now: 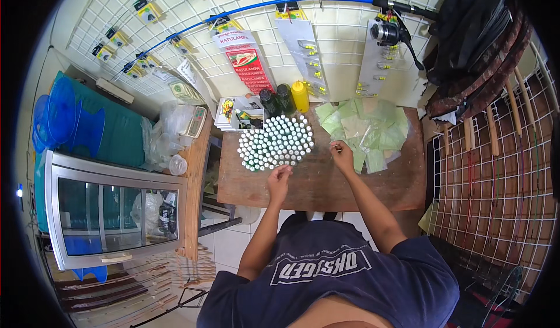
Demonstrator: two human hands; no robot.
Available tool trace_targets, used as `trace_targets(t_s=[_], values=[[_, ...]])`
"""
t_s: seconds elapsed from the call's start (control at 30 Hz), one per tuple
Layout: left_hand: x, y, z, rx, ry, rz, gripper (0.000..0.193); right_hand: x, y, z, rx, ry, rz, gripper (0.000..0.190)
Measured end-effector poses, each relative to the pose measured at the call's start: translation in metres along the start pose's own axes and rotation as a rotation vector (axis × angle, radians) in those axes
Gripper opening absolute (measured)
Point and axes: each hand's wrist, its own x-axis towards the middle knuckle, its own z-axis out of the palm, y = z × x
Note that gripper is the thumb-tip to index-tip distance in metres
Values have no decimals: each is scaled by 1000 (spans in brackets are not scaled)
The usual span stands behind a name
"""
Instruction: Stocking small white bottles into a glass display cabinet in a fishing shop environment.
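Note:
Many small bottles with white caps (275, 140) stand packed together on a brown wooden table (271, 192). My left hand (279, 179) is at the near edge of this group, its thumb and fingers drawn together by the front caps; whether it holds something is too small to tell. Over the table's middle, my right hand (341, 154) has its fingers bent and seems to pinch something tiny and pale. Just beyond and to the right of it lies a loose heap of pale green packets (376, 127), some in clear plastic.
Behind the bottles stand a yellow squeeze bottle (299, 96), two dark bottles (277, 101) and a white divided box (240, 113). A white wire grid holds a blue fishing rod (262, 8) with a reel (387, 33). A glass-door cabinet (116, 214) and a scale (194, 121) are at left.

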Motion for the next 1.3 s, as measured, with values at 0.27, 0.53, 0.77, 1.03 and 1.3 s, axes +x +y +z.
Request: trace_targets(t_s=[0.27, 0.53, 0.77, 1.03, 1.3], values=[[26, -37, 21, 105, -121, -141, 29, 0, 36, 28, -280, -53, 38, 22], [49, -46, 31, 97, -174, -108, 27, -4, 23, 56, -513, -186, 98, 32], [56, -41, 38, 105, -245, -116, 28, -1, 11, 72, -464, -90, 164, 35], [63, -35, 32, 124, -328, -159, 34, -2, 3, 76, -577, -96, 193, 29], [59, -32, 31, 62, -348, -194, 31, -5, 1, 70, -607, -76, 124, 28]])
